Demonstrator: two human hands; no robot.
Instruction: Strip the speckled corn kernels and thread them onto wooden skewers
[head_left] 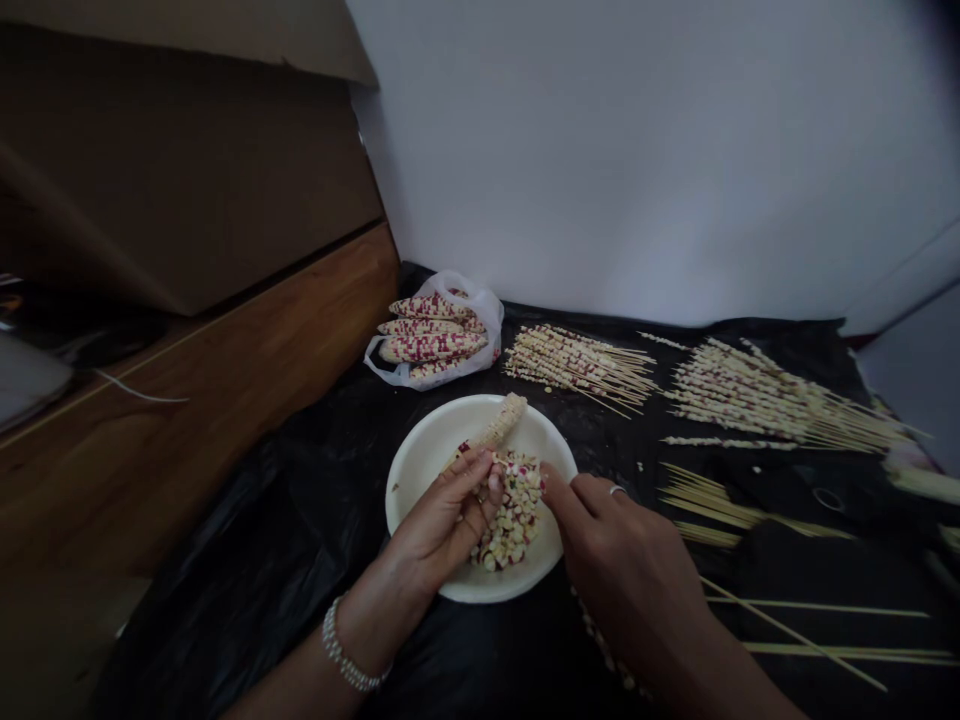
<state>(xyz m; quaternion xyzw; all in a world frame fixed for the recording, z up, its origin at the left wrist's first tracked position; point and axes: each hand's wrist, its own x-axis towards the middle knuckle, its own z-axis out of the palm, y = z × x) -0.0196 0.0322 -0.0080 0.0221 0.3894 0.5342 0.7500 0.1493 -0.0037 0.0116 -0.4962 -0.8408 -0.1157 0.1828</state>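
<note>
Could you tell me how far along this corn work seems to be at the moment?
Two bundles of kernel-laden bamboo skewers look finished. In hand, the left hand grips a partly stripped cob over a white bowl, with the right hand at the loose kernels. Still left are the whole speckled cobs in a plastic bag and the bare skewers.
</note>
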